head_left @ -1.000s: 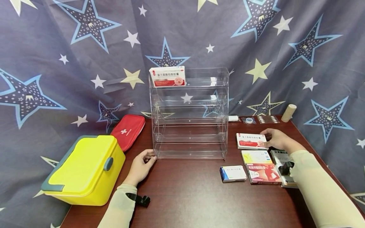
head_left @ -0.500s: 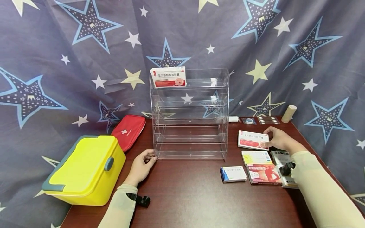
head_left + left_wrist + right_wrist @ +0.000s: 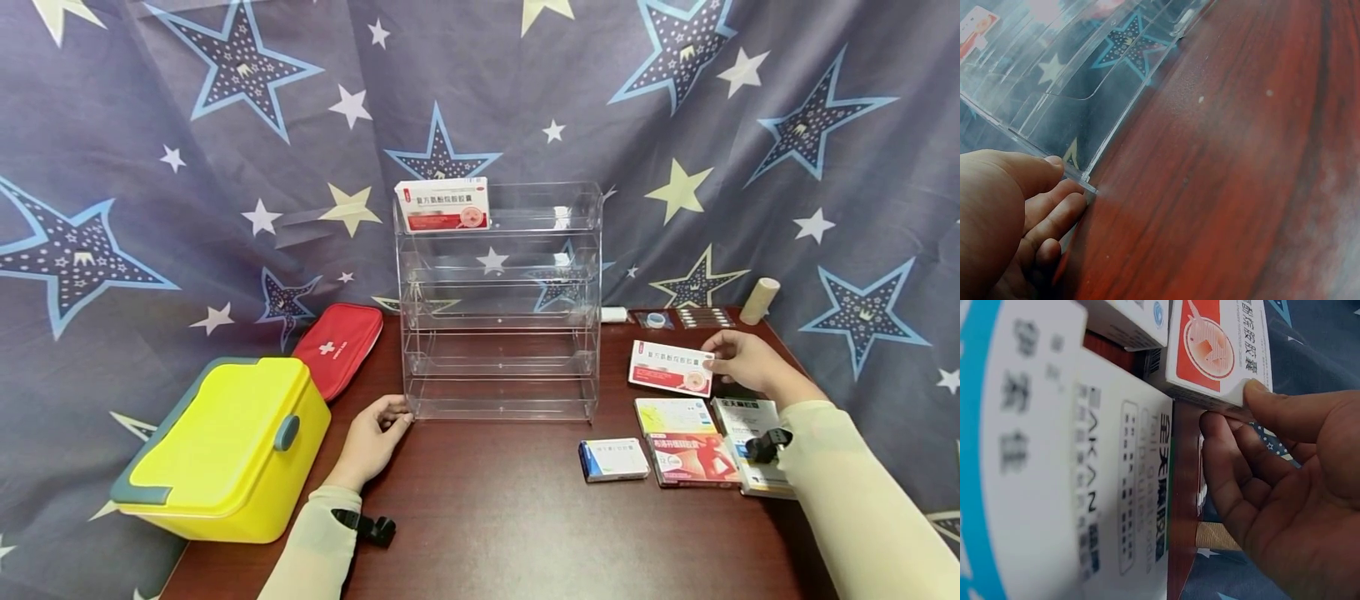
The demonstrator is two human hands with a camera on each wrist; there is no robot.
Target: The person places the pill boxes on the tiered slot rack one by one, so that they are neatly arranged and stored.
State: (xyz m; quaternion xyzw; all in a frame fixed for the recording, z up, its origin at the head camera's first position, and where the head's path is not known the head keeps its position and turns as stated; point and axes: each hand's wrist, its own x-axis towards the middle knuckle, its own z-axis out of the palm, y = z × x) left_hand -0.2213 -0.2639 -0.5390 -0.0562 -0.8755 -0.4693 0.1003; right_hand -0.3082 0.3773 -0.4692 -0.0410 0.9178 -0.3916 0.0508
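My right hand (image 3: 746,362) pinches the right end of a red-and-white medicine box (image 3: 670,368), thumb on its face and fingers behind. In the right wrist view the box (image 3: 1219,350) is tilted, its end towards the palm. A clear tiered display rack (image 3: 501,408) stands mid-table, a matching medicine box (image 3: 442,206) on its top tier at the left. My left hand (image 3: 372,437) holds the rack's lower left corner; in the left wrist view the thumb lies along the rack's edge (image 3: 1088,184) with the fingers curled beside it.
Several medicine boxes, including a red one (image 3: 692,460), a yellow-and-white one (image 3: 675,415) and a grey-white one (image 3: 746,417), lie below my right hand. A blue-and-white box (image 3: 613,459) lies left of them. At left are a yellow case (image 3: 217,442) and red pouch (image 3: 337,346).
The held medicine box has risen and shifted right, tilting its face further up, together with my right hand. My left hand has stayed at the rack's corner.
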